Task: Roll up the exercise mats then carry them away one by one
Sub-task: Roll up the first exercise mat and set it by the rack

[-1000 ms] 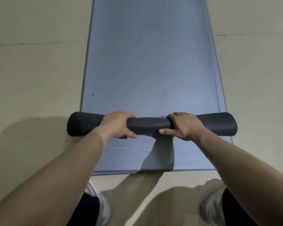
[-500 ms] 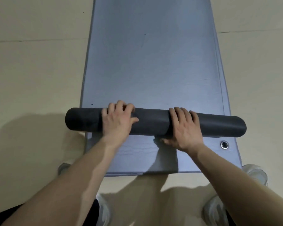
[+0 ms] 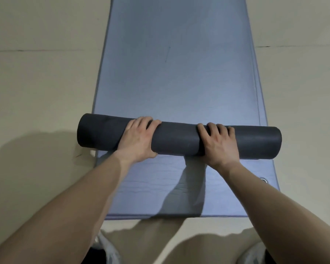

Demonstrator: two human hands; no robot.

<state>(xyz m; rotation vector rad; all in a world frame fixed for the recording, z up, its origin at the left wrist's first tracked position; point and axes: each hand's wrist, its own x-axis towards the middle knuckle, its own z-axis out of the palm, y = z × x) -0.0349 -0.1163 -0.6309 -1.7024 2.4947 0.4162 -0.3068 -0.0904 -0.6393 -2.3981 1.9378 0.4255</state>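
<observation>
A dark grey mat roll (image 3: 177,141) lies crosswise on a flat blue mat (image 3: 179,63) that stretches away from me. My left hand (image 3: 139,140) presses on the roll left of its middle, fingers curled over the top. My right hand (image 3: 219,143) does the same right of the middle. Both ends of the roll stick out past my hands, and the left end overhangs the blue mat's edge. A strip of blue mat with a metal eyelet (image 3: 263,180) lies between the roll and me.
Beige floor (image 3: 36,82) surrounds the mat on both sides. My shoes (image 3: 107,248) show at the bottom edge, just short of the mat's near end. My arms cast shadows on the mat and floor.
The roll has moved away from me along the mat and grown thicker. My hands went from gripping it with thumbs underneath to lying over its top.
</observation>
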